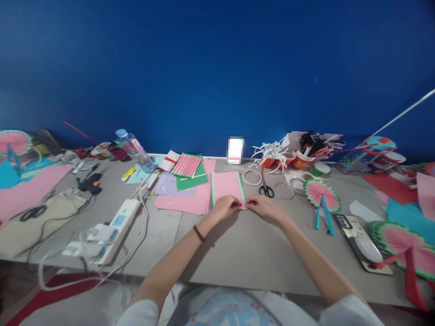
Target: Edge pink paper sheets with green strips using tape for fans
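A pink sheet of paper (226, 185) with green and white strips along its sides lies on the grey table in front of me. My left hand (225, 208) pinches its near edge, fingers closed, close to the right corner. Against that same corner, the fingertips of my right hand (262, 208) are pressed together on the paper. The near edge looks narrowly folded up between the two hands, though fingers partly cover it. Just beyond my right hand lie black-handled scissors (266, 191) and a roll of white tape (252, 177).
Pleated pink paper (186, 165) rests on a green sheet (192, 182) at left. A power strip (118, 228) with cables and a plastic bottle (136, 149) are farther left. At right are a paper fan (322, 195), a phone (353, 231) under a white mouse (368, 249), and cups (302, 160) of strips.
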A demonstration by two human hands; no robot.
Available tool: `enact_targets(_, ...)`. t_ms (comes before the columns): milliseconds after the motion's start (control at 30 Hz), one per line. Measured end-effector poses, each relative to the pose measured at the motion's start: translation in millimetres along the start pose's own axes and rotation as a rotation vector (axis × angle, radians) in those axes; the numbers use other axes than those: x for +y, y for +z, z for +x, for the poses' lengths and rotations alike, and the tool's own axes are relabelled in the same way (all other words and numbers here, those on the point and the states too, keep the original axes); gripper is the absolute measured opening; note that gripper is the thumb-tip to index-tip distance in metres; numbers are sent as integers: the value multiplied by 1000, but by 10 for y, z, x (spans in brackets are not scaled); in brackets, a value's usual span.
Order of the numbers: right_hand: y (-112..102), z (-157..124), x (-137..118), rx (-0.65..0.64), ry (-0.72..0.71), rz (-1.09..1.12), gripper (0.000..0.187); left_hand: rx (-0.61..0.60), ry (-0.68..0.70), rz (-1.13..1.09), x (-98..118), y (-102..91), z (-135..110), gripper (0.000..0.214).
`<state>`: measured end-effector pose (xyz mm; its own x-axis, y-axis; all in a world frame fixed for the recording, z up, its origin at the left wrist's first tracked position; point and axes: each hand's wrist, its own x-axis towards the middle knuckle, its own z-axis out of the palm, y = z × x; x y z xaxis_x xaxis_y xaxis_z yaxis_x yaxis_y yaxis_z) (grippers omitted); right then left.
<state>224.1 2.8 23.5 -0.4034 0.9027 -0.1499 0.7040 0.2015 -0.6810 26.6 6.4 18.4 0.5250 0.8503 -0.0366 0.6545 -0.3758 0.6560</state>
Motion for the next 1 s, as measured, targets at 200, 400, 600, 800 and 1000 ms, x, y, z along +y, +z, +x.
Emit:
enact_targets(200,11,33,25,-2,42,-12,20,-39,-33,-17,22,-51,21,19)
enact_targets(400,23,-2,-6,14,47,21,19,-59,-43,-12,4,-63,43,18)
enact_targets(600,16,-64,-83,47,23,50,18,-46,-22,-36,13,-60,56,27)
enact_targets(800,34,-72,-95,61,24,41,17,-29,-49,10,5,-6,83,29)
enact_targets(1000,73,-83,-86,95,1,38,14,-23,-20,-1,-24,6,94,32)
